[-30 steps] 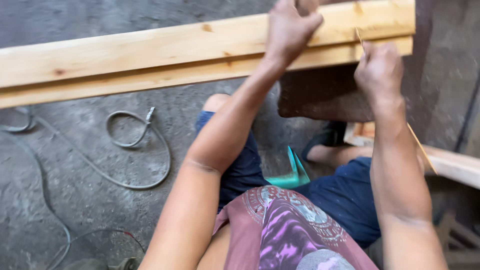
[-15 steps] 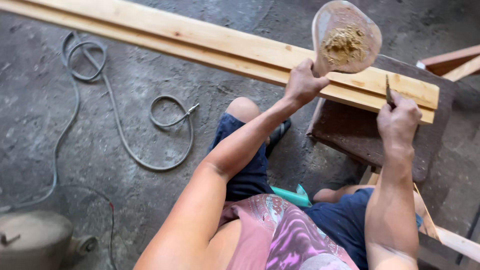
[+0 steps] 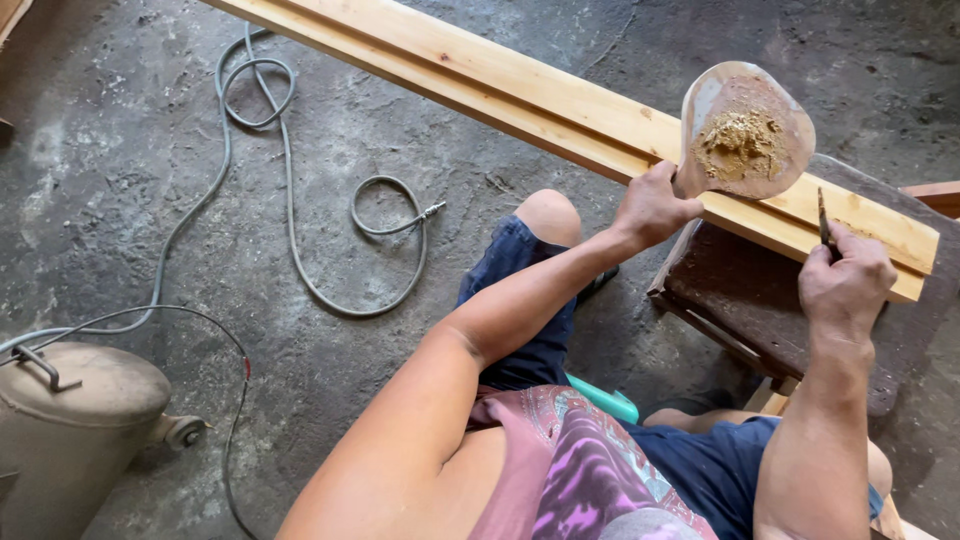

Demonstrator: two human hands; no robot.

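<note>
The left hand (image 3: 652,207) is closed around the handle of a flat, paddle-shaped wooden board (image 3: 745,130), held tilted upward with its broad face toward the camera. A mound of tan, sawdust-like filler paste (image 3: 740,140) sits on the middle of that face. The right hand (image 3: 845,285) is closed around a thin, narrow-bladed tool (image 3: 823,218), whose tip projects upward from the fist and meets the near edge of the long, pale wooden planks (image 3: 520,85). The planks lie stacked, running diagonally from upper left to right, with their right end resting on a dark brown wooden table (image 3: 760,300). The paddle is held just above the planks, to the left of the tool. On the grey concrete floor (image 3: 150,150), a grey coiled air hose (image 3: 300,220) with a metal fitting lies to the left of the person's knee. A beige metal compressor tank (image 3: 75,420) stands at the lower left, well apart from both hands.
</note>
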